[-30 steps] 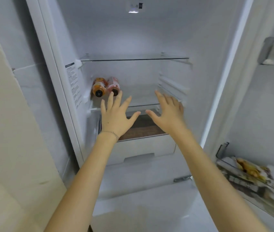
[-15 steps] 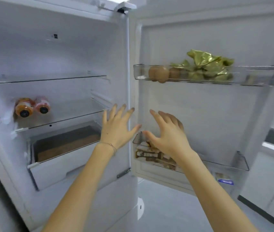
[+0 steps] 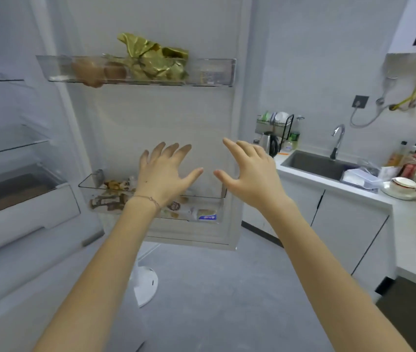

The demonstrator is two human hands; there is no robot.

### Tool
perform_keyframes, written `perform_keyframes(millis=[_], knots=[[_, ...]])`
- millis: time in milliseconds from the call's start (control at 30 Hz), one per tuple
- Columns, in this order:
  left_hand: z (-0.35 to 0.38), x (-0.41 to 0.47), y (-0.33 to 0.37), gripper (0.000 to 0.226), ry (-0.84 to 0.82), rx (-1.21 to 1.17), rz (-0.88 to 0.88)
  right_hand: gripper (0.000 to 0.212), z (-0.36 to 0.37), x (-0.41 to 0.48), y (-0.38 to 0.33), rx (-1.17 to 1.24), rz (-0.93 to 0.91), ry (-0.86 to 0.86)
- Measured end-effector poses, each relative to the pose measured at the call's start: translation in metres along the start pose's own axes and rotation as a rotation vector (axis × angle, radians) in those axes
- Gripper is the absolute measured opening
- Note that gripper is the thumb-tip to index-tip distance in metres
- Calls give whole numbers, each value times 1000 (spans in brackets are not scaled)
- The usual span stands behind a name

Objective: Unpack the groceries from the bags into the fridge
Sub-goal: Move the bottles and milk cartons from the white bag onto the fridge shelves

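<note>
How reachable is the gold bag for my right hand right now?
Probably yes: the right hand is open and empty, and the gold bag pokes above the top door shelf with nothing in front of it. The hand only needs to rise.

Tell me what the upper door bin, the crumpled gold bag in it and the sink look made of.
Upper door bin: seemingly clear, glossy plastic; its contents show through the wall.
Gold bag: likely metallic foil or film; sharp creases and bright glints.
Sink: probably brushed stainless steel; dull grey sheen.

No legible print on the blurred door-shelf packages (image 3: 108,200)
</note>
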State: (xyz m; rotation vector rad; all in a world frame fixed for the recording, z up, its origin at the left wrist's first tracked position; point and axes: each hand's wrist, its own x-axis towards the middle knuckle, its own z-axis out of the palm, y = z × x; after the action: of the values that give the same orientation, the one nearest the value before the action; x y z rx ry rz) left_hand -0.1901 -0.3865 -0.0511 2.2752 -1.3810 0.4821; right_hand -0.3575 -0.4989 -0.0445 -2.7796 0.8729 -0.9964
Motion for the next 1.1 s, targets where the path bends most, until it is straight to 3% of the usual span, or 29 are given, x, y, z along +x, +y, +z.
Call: perform_keyframes(millis=[133, 233, 467, 933, 1100], knots=[[28, 4, 77, 77, 5, -85, 156, 69, -31, -36, 73, -75, 114, 8], [53, 9, 139, 64, 4, -188, 271, 70, -54, -66, 127, -144, 234, 4], [125, 32, 275, 64, -120, -282, 522, 72, -102, -129, 237, -253, 508, -4], [271, 111, 495, 66, -272, -405, 854, 71, -145, -171, 444, -458, 947, 11], [312, 126, 564, 80, -321, -435, 969, 68, -155, -185, 500, -498, 1045, 74]])
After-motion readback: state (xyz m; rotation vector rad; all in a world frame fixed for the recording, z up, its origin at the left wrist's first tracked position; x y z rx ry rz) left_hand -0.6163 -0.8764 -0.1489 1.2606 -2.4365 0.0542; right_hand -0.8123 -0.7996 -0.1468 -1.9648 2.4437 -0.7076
